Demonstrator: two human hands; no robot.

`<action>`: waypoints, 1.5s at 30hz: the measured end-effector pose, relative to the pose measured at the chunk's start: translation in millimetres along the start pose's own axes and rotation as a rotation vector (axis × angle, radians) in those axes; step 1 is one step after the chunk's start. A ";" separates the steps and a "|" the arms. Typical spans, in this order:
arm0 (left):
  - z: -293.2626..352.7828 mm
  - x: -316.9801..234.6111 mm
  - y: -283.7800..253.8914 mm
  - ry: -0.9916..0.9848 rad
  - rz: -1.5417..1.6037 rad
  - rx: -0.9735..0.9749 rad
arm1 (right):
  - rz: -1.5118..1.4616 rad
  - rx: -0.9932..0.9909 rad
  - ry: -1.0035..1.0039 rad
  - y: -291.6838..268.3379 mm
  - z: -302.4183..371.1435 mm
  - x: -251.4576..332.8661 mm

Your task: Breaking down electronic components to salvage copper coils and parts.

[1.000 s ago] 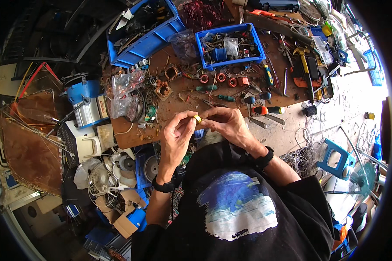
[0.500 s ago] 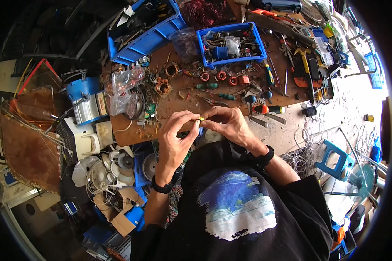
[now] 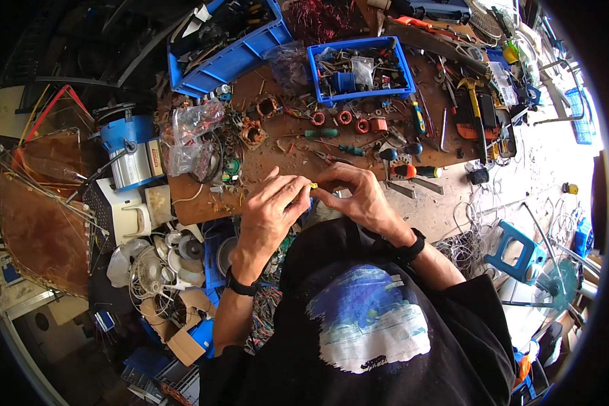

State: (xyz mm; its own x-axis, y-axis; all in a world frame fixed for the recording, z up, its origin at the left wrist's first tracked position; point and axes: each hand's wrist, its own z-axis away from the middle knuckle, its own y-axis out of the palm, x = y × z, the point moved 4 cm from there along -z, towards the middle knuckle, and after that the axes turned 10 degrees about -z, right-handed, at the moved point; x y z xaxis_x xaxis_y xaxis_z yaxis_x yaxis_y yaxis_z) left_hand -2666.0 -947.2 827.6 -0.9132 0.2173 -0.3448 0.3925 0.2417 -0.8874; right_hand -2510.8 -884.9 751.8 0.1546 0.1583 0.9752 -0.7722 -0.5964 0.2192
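A tiny yellow piece (image 3: 313, 185) sits between the fingertips of both hands, above the near edge of the workbench; its kind is too small to make out. My left hand (image 3: 272, 203) pinches it from the left, thumb against fingers. From the right, my right hand (image 3: 356, 194) closes thumb and index finger on it. Just beyond the hands lie pliers (image 3: 333, 158) and a green-handled screwdriver (image 3: 352, 150) on the brown bench top (image 3: 287, 154). Several red copper-wound coils (image 3: 344, 118) rest farther back.
A blue bin (image 3: 407, 91) of small hardware stands at the back, beside a larger blue crate (image 3: 240, 55). A hammer (image 3: 471, 95) lies at the right among other tools. Plastic bags (image 3: 189, 139) cover the bench's left end. Fan parts (image 3: 152, 274) lie below left; a blue stool (image 3: 515, 252) is at right.
My left hand has turned slightly, its fingers now straighter and lying more over the thumb. The yellow piece stays between both hands. My right hand has barely moved.
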 end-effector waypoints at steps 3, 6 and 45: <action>1.5 2.8 2.2 -0.017 0.023 0.027 | 0.098 0.008 -0.116 -0.2 -0.4 1.9; 4.6 7.6 6.9 -0.027 0.023 0.044 | 0.126 0.006 -0.079 -0.8 1.0 0.7; 113.7 1.8 99.5 -0.949 0.909 0.541 | -0.001 0.290 0.251 -24.3 65.4 -72.5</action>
State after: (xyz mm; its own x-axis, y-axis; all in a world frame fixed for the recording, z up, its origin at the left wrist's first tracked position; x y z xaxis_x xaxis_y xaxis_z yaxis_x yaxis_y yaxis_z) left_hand -2641.0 -1030.3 703.9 -0.1808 -0.6603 -0.7289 0.9811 -0.0690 -0.1808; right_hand -2462.9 -933.3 677.7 -0.0279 0.3256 0.9451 -0.5600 -0.7883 0.2550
